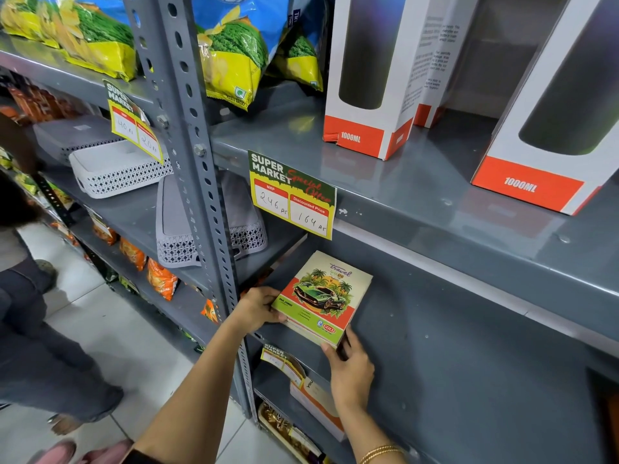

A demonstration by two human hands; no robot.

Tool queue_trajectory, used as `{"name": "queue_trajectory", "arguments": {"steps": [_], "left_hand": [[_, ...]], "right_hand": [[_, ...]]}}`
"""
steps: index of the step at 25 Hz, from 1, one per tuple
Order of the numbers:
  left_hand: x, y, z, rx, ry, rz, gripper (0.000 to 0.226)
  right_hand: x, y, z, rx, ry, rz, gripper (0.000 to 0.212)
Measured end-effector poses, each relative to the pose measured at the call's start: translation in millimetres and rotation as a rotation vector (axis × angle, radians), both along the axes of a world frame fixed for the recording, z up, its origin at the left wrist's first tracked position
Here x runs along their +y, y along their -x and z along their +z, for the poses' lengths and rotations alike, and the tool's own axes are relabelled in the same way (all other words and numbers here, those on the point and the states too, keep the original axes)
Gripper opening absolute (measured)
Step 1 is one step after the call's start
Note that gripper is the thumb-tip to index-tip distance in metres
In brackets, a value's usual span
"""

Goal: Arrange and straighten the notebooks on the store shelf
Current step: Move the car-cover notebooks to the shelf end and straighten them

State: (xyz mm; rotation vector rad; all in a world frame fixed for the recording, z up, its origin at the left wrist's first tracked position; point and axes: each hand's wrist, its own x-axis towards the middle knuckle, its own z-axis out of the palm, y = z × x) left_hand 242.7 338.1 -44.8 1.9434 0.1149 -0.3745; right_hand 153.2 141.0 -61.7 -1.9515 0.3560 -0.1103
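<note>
Near the shelf (469, 346) front edge, both hands grip the notebook (323, 298).

Top shelf has white-and-red 1000ML bottle boxes (375, 75) next to yellow-blue snack bags (234, 51). A Super Market price tag (292, 194) hangs off the edge, grey perforated baskets (117, 169) sit off left, orange packets (160, 279) lower down.

1. Stack of notebooks (321, 298) with a green car cover, lying on a grey metal shelf (469, 346).
2. Left hand (256, 308) gripping the stack's left edge, fingers (279, 317) against it.
3. Right hand (351, 370) pinching the stack's near corner.
4. Price tag (291, 194) hanging from the shelf above, below white 1000ML boxes (365, 78).
</note>
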Motion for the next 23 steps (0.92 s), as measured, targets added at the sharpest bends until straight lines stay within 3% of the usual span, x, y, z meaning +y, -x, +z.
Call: {"name": "queue_trajectory", "arguments": {"steps": [7, 15, 23], "left_hand": [[-1.1, 3.5, -4.5, -0.049, -0.141, -0.021, 0.057], [2.7, 3.6, 1.9, -0.093, -0.183, -0.121, 0.051], [-1.8, 8.8, 3.0, -0.231, -0.401, -0.136, 0.046]], "right_hand": [[0.9, 2.0, -1.7, -0.024, 0.03, 0.018, 0.045], [-3.7, 1.0, 0.4, -0.037, 0.072, 0.062, 0.044], [-5.9, 0.6, -0.6, -0.033, 0.089, 0.065, 0.043]]}}
